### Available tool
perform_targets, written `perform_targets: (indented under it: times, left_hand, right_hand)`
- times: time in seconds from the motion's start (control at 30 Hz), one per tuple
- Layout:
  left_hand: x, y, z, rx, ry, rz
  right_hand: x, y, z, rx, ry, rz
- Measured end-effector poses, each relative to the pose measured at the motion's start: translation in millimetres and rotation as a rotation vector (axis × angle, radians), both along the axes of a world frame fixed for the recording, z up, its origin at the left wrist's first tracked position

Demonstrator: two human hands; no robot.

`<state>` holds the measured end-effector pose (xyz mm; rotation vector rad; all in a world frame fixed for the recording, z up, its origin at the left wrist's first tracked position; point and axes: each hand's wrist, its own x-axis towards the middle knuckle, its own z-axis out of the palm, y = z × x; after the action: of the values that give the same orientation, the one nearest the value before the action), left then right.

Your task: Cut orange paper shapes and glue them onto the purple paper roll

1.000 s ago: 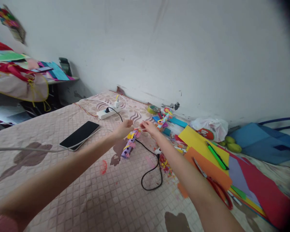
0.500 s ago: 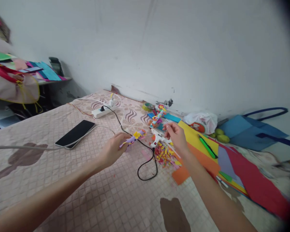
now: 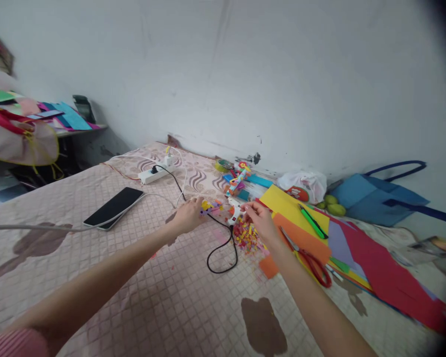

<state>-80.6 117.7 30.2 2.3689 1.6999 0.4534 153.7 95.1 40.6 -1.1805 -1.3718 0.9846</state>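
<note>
My left hand (image 3: 189, 216) is closed on a small purple paper craft with a yellow flower (image 3: 207, 206), partly hidden behind the fingers. Just right of it, a white glue gun (image 3: 235, 213) lies on the bed-like surface, its black cord (image 3: 223, 272) looped in front. My right hand (image 3: 260, 220) is at the glue gun's right side, fingertips pinched together. Whether they grip the gun or a tiny piece cannot be made out. Small colourful paper scraps (image 3: 247, 239) are heaped below the gun. A multicoloured paper craft (image 3: 239, 179) with a red flower is behind it.
Red-handled scissors (image 3: 312, 265) and a green cutter (image 3: 313, 221) rest on coloured sheets (image 3: 373, 270) at right. Left are a phone (image 3: 115, 206) and a power strip (image 3: 156, 173). Green tape (image 3: 223, 165), a plastic bag (image 3: 305, 183) and a blue bag (image 3: 379, 196) are along the wall.
My right hand has come down and left toward the glue gun, bringing the scissors into view. My left hand has turned and moved slightly, still with the purple craft.
</note>
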Motion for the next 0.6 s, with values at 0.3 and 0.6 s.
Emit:
perform_targets:
  times: [0.3,0.6]
  left_hand:
    - [7,7,-2.0,-0.043,0.042,0.06]
    - [-6,-21,16.5,0.211,0.043,0.072]
  right_hand:
    - [-21,21,9.5,-0.057,0.387,0.133]
    - [-47,23,-10.0,0.009,0.0,-0.018]
